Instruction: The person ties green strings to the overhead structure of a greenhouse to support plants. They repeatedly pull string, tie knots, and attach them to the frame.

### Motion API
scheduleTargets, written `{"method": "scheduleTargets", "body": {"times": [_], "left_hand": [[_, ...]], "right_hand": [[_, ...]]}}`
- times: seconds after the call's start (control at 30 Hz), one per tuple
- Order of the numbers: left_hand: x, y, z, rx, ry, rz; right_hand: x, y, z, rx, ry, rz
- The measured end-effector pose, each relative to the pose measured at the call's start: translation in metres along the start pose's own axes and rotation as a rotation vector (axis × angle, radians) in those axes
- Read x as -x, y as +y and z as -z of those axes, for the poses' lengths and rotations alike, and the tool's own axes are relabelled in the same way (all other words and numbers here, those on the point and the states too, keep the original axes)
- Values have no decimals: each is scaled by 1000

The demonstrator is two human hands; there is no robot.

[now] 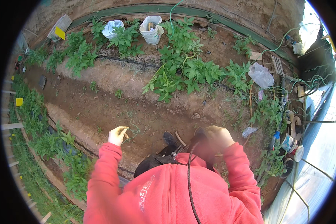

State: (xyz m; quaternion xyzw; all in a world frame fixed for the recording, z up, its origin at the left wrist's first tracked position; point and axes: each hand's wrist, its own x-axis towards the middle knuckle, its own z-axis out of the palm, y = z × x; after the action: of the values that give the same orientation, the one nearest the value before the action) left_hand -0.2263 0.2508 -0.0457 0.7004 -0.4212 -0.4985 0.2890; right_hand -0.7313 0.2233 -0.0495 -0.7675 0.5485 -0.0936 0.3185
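Observation:
My left hand [118, 135] pinches a thin green twine [135, 130] between thumb and fingertips. Loose loops of that twine trail over the brown soil [106, 112] to the right of the hand. My right hand [219, 137] is out to the other side, above my shoe, and blurred by motion. Whether it holds anything cannot be made out. Both arms wear red fleece sleeves, and a dark braided cord [189, 179] hangs down my chest. Ahead of me, leafy tomato plants [182, 64] sprawl along a raised soil bed, with another green twine [172, 22] rising from among them.
Two white buckets [152, 30] [112, 28] stand behind the plants. Black drip hose [128, 60] runs along the bed. At right are a clear plastic bag [261, 75], tangled twine, pipes, several tubs [287, 142] and plastic sheeting [319, 156]. More plant rows [53, 145] line the left.

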Motion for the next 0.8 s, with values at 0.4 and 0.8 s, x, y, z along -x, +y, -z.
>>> {"method": "scheduleTargets", "body": {"times": [0.4, 0.8], "left_hand": [[49, -155, -44, -491, -148, 615], [86, -176, -133, -684, -218, 942]], "right_hand": [[-120, 5, -75, -666, -149, -231], [-380, 103, -227, -1237, 240, -865]]}}
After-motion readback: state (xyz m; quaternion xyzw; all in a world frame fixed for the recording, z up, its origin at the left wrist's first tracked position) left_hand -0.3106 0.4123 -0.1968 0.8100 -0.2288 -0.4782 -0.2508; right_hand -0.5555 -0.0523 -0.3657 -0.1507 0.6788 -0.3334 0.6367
